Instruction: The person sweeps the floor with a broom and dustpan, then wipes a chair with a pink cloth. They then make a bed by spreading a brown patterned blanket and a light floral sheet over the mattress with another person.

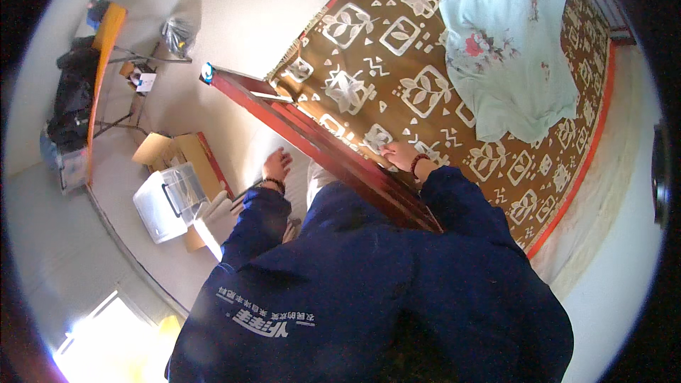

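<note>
My right hand [404, 158], with a dark red beaded bracelet at the wrist, is curled on the near edge of a brown blanket [372, 98] with white leaf patterns. Its fingers look closed on the cloth, though the fingertips are partly hidden. Just below it runs the red wooden footboard [319, 143] of the bed, slanting across in front of my body. My left hand [277, 165] hangs on the other side of the footboard, holding nothing, its fingers apart. A pale green floral sheet [511, 64] lies loosely over the blanket's far part.
On the floor at left stand a clear plastic storage box [165, 202] and an open cardboard box [191, 154]. Beyond them, a folding table [106, 48] with an orange edge carries black bags [74, 85]. A plastic bag [178, 37] hangs by the wall. Bright light enters at lower left.
</note>
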### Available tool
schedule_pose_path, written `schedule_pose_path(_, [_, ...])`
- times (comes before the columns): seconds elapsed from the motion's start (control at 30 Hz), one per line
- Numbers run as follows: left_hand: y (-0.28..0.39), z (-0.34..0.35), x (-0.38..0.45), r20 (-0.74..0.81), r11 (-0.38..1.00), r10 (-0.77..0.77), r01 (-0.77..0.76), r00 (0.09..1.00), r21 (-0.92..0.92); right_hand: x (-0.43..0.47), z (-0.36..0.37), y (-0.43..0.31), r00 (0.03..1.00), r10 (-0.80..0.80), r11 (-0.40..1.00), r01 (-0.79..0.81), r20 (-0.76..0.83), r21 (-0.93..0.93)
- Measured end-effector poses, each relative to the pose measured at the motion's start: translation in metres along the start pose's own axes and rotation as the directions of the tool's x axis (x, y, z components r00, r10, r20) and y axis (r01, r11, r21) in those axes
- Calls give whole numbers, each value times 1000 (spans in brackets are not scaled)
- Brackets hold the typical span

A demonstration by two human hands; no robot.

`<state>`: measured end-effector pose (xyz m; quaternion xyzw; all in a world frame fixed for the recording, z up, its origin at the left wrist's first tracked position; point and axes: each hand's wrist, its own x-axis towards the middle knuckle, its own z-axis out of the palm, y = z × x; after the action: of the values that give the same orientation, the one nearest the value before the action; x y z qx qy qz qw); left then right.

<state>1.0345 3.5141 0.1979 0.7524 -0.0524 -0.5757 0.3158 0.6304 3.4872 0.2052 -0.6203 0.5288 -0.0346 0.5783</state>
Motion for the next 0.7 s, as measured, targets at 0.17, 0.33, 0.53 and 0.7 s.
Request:
schedule_pose_path(0.17, [33, -8, 133, 203, 970, 241, -243, 949, -17, 71, 24, -39, 999, 20, 999, -21, 37, 27])
schedule_pose_path(0.33, [51, -2, 207, 543, 747, 314, -555, 779, 366, 143, 26, -104, 991, 110, 986, -118, 78, 116])
schedule_pose_path(0.53, [100, 36, 199, 274, 991, -112, 86, 955, 104, 222, 26, -168, 989, -147, 968, 146, -10, 203])
schedule_pose_path(0.7, [100, 52, 203, 159, 954, -203, 232, 966, -188, 283, 58, -163, 996, -85, 962, 81, 3, 262])
